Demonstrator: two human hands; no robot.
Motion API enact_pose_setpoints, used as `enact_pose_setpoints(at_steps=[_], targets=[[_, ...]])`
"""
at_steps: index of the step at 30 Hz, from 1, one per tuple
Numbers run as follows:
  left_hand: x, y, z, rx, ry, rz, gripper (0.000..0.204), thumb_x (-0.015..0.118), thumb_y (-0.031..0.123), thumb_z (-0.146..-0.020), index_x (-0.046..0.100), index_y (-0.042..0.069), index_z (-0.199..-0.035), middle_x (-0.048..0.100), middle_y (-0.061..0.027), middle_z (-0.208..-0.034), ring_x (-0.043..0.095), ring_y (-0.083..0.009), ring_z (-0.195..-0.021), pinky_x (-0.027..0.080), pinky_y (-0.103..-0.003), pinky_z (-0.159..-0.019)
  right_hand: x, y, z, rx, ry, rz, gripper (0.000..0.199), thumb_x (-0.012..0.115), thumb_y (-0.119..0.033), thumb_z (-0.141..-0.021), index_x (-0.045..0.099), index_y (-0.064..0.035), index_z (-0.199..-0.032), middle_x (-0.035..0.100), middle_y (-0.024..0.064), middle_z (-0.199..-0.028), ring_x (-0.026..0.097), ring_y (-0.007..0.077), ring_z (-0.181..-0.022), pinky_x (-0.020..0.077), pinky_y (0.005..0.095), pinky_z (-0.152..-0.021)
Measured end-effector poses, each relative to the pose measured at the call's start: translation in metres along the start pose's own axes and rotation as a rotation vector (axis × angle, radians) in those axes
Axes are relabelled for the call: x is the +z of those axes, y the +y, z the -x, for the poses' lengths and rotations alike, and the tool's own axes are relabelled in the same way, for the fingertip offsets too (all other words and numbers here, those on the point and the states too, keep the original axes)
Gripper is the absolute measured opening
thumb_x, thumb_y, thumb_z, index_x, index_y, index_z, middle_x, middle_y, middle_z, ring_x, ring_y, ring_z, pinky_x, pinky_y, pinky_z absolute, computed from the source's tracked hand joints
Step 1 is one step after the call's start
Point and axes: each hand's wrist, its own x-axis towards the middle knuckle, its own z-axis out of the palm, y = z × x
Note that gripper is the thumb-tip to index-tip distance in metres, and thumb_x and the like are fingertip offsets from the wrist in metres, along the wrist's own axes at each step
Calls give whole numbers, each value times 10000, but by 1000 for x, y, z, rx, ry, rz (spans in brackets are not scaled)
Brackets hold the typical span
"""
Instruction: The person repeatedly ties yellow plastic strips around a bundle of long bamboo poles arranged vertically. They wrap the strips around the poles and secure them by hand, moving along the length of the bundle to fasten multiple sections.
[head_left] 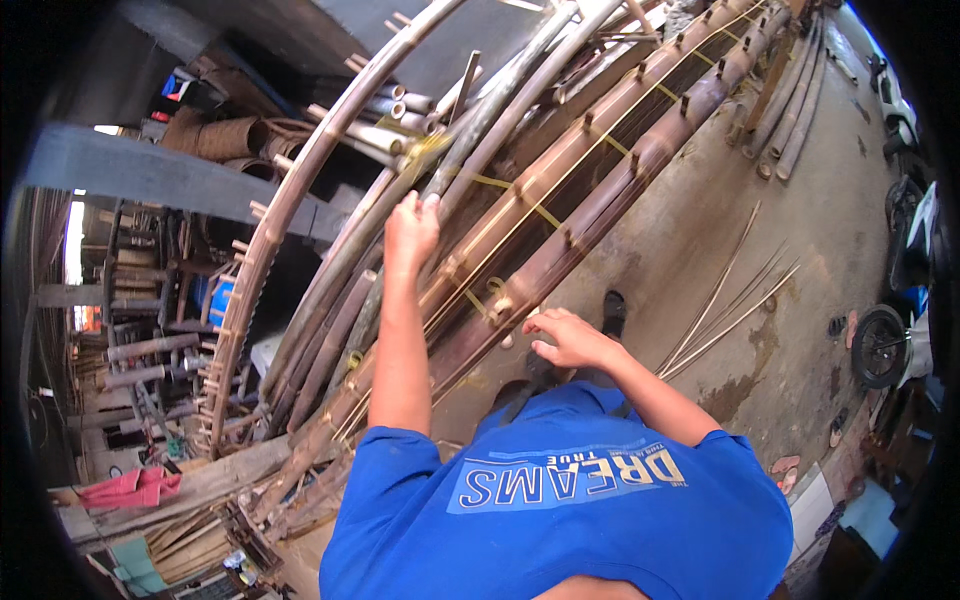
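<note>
Shirt (560,510) first, blue, filling the low edge, since I am bent well forward over the work. My right hand (565,338) is just past it, half open with the fingers curled down onto the near bamboo pole (600,205), resting on it rather than gripping, which steadies the pole where a yellow tie (487,300) crosses it. My left hand (410,232) is stretched farther up, fingers pressed against the next pole (545,165) and the yellow cord (520,200) running along it; whether it pinches the cord or only pushes on the pole I cannot tell. Both poles lean side by side as a frame, pegs set between them, so I can reach along their length. Thin splints (725,305) lie loose on the concrete floor (800,200) to my right. Beyond the frame more poles (300,190) stand stacked, and a red cloth (130,488) lies on a plank at far left.
</note>
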Motion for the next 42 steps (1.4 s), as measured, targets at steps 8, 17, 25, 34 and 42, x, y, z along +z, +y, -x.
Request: enact_pose_setpoints(at_steps=[8,17,25,34,42], targets=[[7,-54,146,-112,-465,-209,434,625,341,-895,532,71,-1223,656,-214,-1136,600,-395,-1096,365,-546,-940,73,-68,-54,242,952,-1689,200,453,-251,-994,579,-100,-956,628,58,-900,597,155,-810,484,290,-767],[33,-55,150,-184,-171,28,345,495,323,-980,662,56,-1120,653,-278,-1031,602,-419,-1043,388,-514,-874,23,-92,-214,-64,13,881,456,504,-456,-940,711,-65,-1051,695,135,-963,654,290,-911,448,526,-880],[37,-73,163,-220,-75,49,317,485,364,-975,704,141,-1029,708,-144,-835,640,-305,-831,285,-430,-898,-6,-114,-98,-150,-358,-147,435,491,-353,-999,635,-7,-779,607,163,-665,591,252,-634,488,389,-646],[-12,-4,62,-230,48,330,262,469,186,-998,672,21,-1018,690,-134,-816,668,-248,-716,498,-369,-680,74,-26,-28,-196,-164,268,427,489,-347,-972,628,-67,-681,604,178,-615,615,376,-653,485,431,-789],[30,-116,37,-149,-168,73,336,473,279,-951,667,52,-1105,673,-228,-1005,634,-420,-965,494,-473,-845,90,-47,-26,-176,0,560,213,611,-256,-864,598,-45,-838,640,155,-795,626,336,-790,466,419,-823]])
